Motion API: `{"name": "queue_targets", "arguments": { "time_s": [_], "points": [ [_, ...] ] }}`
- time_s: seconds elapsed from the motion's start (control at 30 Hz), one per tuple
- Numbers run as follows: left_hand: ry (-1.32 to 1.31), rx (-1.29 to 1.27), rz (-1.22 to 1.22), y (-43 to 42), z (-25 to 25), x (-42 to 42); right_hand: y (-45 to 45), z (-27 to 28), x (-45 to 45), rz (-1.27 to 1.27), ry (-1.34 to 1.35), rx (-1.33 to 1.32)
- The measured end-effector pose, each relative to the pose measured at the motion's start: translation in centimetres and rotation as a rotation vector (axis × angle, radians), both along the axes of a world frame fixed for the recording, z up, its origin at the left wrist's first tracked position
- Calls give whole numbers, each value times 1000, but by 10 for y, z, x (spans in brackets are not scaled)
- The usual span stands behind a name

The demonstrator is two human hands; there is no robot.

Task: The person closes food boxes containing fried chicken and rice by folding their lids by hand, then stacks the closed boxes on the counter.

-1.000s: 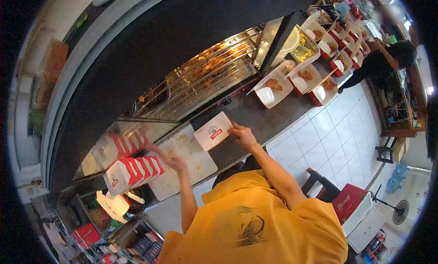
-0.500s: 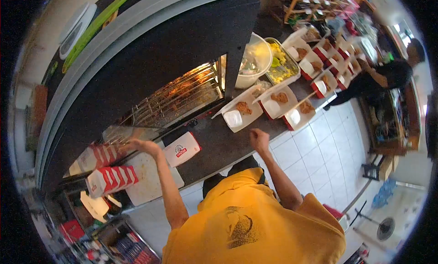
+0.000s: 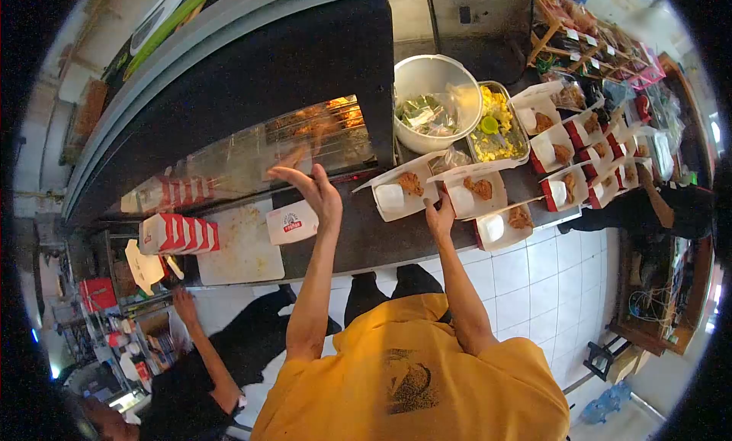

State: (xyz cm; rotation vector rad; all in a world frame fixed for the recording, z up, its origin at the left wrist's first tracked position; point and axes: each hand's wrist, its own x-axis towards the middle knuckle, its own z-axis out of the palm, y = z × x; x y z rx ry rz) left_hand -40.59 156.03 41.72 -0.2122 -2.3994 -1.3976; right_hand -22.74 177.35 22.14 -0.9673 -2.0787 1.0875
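My left hand (image 3: 316,193) is raised with fingers spread and empty, before the glass front of the dark heated display cabinet (image 3: 252,155). Orange-lit food on racks shows behind the glass. My right hand (image 3: 440,218) has its fingers and thumb at the near left corner of an open takeaway box (image 3: 460,203) with fried chicken (image 3: 479,188) in it; the fingertips are partly hidden. Left of that hand stands another open box (image 3: 408,207) with chicken and a white packet (image 3: 390,198). A closed white box (image 3: 293,223) lies below my left hand.
Stacked red-and-white boxes (image 3: 179,235) stand beside a white cutting board (image 3: 244,262). A white bucket (image 3: 404,132) and a metal tray (image 3: 517,147) of yellow food sit behind. More filled boxes (image 3: 560,152) line the counter. One person's arm (image 3: 206,349) is at left, another person (image 3: 671,208) at right.
My left hand has moved right and up, away from the stacked boxes. My right hand has reached the open box. Another person has come into view at lower left, and the view has turned.
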Motion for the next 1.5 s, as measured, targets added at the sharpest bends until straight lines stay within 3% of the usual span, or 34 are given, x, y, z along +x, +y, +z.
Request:
{"name": "queue_targets", "arguments": {
  "time_s": [0.1, 0.23, 0.3, 0.37, 0.43, 0.53, 0.7, 0.77, 0.8, 0.87, 0.97, 1.0, 1.07, 1.17, 1.23, 1.33, 1.4, 1.5],
  "points": [
    [-55, -17, -143, 9, 14, 23, 0, 33, -2, 109, -200, -58],
    [-97, 88, -281, -16, 15, 55, 1, 34, -11, 314, -253, 72],
    [-197, 78, -130, -48, -28, 73, 1, 9, -10, 439, -270, 88],
    [-451, 88, 28, -71, -65, 100, -16, 41, -1, 460, -266, 12],
    [-565, 19, 14, -87, -115, 133, -26, 51, 13, 518, -266, -27],
    [-911, 218, -4, -99, -166, 173, -38, 44, 47, 562, -310, -8],
    [-828, 148, 14, -113, -188, 208, -38, 33, 89, 565, -367, -286],
    [-711, 124, 14, -122, -192, 208, -23, 40, 93, 472, -285, -88],
    [-553, 78, 20, -118, -163, 200, -17, 47, 87, 424, -237, 13],
    [-50, -340, 90, -105, -98, 163, -11, 105, 64, 300, -206, 263],
    [51, -421, -198, -109, -86, 114, 6, 124, 34, 692, -183, 518],
    [-34, -437, -262, -115, -89, 117, 13, 112, 32, 835, -171, 481],
    [-192, -468, -383, -123, -95, 117, 11, 103, 49, 815, -256, 419],
    [-209, -350, -277, -117, -128, 148, -9, 68, 72, 689, -199, 329],
    [-370, -206, -163, -96, -119, 164, -32, 51, 79, 529, -221, -31],
    [-552, 115, -5, -85, -122, 173, -46, 50, 80, 368, -163, -286],
    [-628, 144, 6, -90, -130, 174, -51, 90, 75, 317, -235, -437],
    [-659, 152, 0, -88, -148, 179, -55, 57, 83, 378, -337, -179]
  ]
}}
